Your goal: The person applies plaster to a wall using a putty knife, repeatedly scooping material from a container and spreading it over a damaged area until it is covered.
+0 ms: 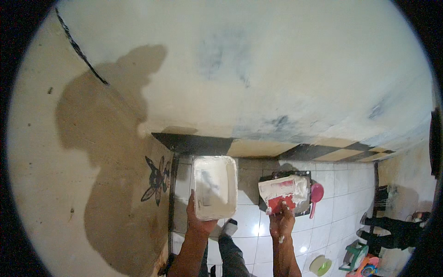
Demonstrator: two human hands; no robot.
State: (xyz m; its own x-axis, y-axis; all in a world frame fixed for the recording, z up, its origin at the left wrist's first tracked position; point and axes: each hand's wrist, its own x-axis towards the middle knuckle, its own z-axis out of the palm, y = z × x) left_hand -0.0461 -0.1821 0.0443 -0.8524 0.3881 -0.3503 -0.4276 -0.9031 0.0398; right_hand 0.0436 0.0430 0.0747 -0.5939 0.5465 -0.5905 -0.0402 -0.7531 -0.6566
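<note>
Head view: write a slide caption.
Rectangular tray in the left grip, smeared red tool in the right grip, above white floor tiles.

Left grip point(201, 225): a bare hand, partly hidden from where I stand
Right grip point(282, 224): a bare hand, daubed with white about the fingers
Right wrist point(281, 239): a small, thick white blotch on it
Forearms: left forearm point(188, 251) and right forearm point(286, 258), both bare as far up as I can see
Legs: dark grey, faintly greenish cloth trousers point(233, 253), long in the leg
Foot: pale grey, rounded footwear point(229, 228), darker at the toe; sock or shoe, I can't tell
</note>
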